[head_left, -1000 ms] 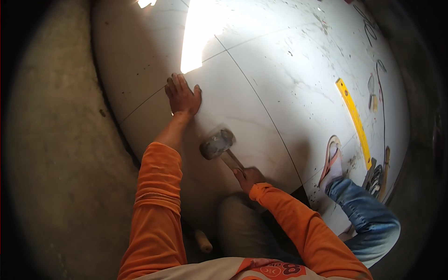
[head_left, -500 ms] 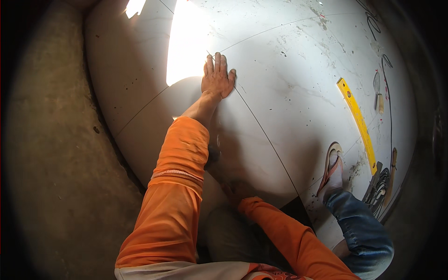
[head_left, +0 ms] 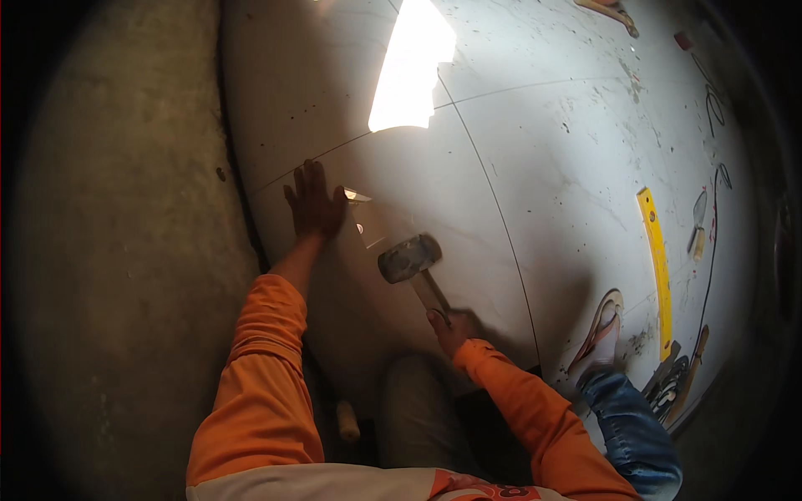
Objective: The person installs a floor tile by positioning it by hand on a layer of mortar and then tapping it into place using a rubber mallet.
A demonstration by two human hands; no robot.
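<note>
My left hand (head_left: 317, 200) lies flat, fingers apart, on a large white floor tile (head_left: 393, 188), close to the wall-side edge and with fingertips at a seam. The fingers of my right hand (head_left: 452, 330) wrap round the handle of a mallet with a dark, thick head (head_left: 409, 257). This head is over the same tile, to the right of my left hand; whether it touches the surface I cannot tell. Bright light spots reflect on the tile beside my left hand.
A yellow spirit level (head_left: 657, 275) lies at the right, with a trowel (head_left: 698, 221) and a black cable (head_left: 713, 200) beyond. A leg in blue jeans (head_left: 631, 426) with a flip-flop (head_left: 598, 330) is nearby. Left is a grey wall-like surface (head_left: 142, 250). A wooden handle (head_left: 347, 422) shows below.
My left hand has moved left and nearer, away from the seam corner. My right hand has come out of shadow with the mallet, now plainly in view. The view has shifted.
</note>
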